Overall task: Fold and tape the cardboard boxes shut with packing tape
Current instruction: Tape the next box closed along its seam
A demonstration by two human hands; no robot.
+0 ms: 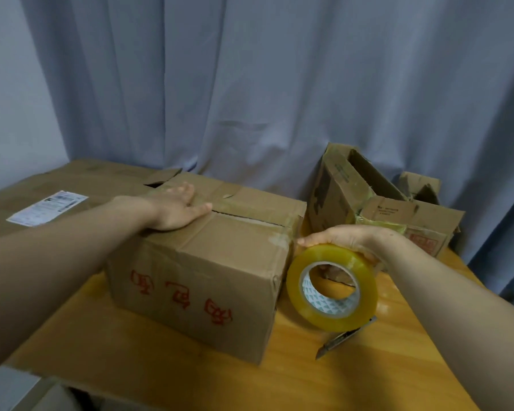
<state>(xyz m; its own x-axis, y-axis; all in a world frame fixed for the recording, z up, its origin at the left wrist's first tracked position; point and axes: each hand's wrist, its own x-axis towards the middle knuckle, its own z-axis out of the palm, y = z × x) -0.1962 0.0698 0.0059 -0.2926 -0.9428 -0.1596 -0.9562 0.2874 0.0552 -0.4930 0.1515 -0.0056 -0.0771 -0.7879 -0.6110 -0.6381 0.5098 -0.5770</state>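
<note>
Our flat left hand (pixel 175 212) pins the brown cardboard box (pixel 202 280) shut, right hand (pixel 347 241) gripping the yellow tape roll (pixel 333 289) beside it — seam-taping likely next.

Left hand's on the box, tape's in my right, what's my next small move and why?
Probably lift the tape roll to the right end of the seam on top of the box and stick its free end there. Your left hand presses the flaps flat, the seam shows a dark gap, and your right hand grips the roll beside that end.
</note>
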